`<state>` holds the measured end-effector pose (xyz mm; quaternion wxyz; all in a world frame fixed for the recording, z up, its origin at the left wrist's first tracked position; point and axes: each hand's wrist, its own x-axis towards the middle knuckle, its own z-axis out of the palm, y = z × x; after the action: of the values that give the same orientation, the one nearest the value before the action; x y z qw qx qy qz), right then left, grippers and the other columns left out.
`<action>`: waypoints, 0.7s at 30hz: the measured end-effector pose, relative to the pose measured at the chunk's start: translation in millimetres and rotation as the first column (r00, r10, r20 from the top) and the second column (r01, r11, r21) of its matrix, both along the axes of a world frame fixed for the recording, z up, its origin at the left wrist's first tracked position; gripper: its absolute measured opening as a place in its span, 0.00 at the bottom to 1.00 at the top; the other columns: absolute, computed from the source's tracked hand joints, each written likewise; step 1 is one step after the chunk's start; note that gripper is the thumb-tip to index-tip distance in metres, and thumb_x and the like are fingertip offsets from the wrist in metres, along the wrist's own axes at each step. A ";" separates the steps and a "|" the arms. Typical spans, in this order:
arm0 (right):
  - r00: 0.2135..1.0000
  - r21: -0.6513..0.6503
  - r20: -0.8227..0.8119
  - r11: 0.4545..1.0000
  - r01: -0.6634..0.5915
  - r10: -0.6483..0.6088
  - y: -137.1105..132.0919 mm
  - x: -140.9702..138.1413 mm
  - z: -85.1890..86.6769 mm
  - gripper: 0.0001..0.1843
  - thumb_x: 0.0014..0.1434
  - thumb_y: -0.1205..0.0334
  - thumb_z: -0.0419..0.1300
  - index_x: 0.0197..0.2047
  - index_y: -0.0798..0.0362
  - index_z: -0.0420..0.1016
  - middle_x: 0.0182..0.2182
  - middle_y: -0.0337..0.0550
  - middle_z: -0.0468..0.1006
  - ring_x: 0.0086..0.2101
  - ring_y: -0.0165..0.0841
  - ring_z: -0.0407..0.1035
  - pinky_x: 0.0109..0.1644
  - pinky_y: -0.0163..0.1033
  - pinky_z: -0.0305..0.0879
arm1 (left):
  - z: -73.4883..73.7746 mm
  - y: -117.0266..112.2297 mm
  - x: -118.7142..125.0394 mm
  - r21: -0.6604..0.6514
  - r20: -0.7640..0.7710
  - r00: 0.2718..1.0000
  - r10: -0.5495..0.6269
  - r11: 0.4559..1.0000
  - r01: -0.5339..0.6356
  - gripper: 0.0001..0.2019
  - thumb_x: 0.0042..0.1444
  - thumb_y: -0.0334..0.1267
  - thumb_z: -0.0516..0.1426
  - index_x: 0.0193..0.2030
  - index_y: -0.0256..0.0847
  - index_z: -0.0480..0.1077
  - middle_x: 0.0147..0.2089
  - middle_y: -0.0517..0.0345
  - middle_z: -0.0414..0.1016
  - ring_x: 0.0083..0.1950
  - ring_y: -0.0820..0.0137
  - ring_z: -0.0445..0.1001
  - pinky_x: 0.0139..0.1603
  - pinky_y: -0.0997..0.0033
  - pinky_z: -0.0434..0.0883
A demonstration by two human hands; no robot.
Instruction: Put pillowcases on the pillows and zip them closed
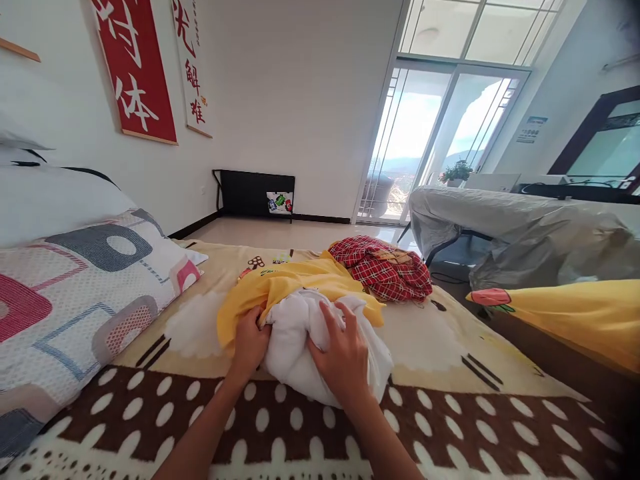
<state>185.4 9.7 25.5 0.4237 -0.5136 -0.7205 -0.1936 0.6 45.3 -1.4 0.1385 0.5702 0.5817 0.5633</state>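
A soft white pillow (325,360) lies bunched on the bed in front of me, partly inside a yellow pillowcase (295,280) that spreads behind it and to its left. At the pillowcase's opening, my left hand (251,339) is closed on the yellow edge, its fingertips partly hidden in the cloth. My right hand (343,350) grips the top of the white pillow, with thumb and fingers curled into a fold. Just behind the pillowcase sits a crumpled red plaid cloth (383,267).
Under everything is a patterned beige and brown blanket (195,333). A large printed pillow (100,280) is on the left. At the right edge lies another yellow fabric piece (565,310). Beyond the bed stand a plastic-covered table (500,213) and a black folded panel (245,193) against the wall.
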 end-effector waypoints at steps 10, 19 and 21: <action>0.968 -0.154 0.245 0.988 -0.014 0.052 -48.3 -53.9 -30.1 0.37 0.56 0.50 0.60 0.63 0.61 0.61 0.62 0.71 0.57 0.62 0.61 0.49 0.58 0.67 0.47 | 1.6 -3.6 6.0 0.029 0.150 0.986 0.073 0.997 -0.078 0.09 0.45 0.38 0.51 0.30 0.39 0.70 0.30 0.56 0.75 0.32 0.67 0.69 0.34 0.70 0.65; 0.913 -0.182 0.362 0.975 -0.127 0.187 -10.0 -30.3 -34.7 0.22 0.61 0.63 0.53 0.59 0.55 0.66 0.65 0.53 0.57 0.64 0.43 0.49 0.58 0.52 0.52 | 26.2 -23.5 14.0 -0.023 0.159 0.977 -0.141 0.989 0.147 0.07 0.46 0.42 0.52 0.27 0.40 0.63 0.25 0.63 0.64 0.28 0.72 0.62 0.30 0.73 0.62; 0.893 -0.191 0.378 0.964 -0.183 0.244 -8.5 -26.4 -31.3 0.19 0.61 0.65 0.54 0.56 0.55 0.68 0.64 0.53 0.59 0.64 0.42 0.49 0.57 0.50 0.52 | 27.5 -22.3 12.0 -0.073 0.225 0.963 -0.148 0.983 0.168 0.12 0.48 0.47 0.55 0.28 0.39 0.65 0.26 0.61 0.67 0.29 0.71 0.64 0.31 0.73 0.63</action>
<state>159.1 1.2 -5.7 0.2469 -0.4113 -0.8562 -0.1916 12.6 23.0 26.2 0.2720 0.5424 0.5409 0.5824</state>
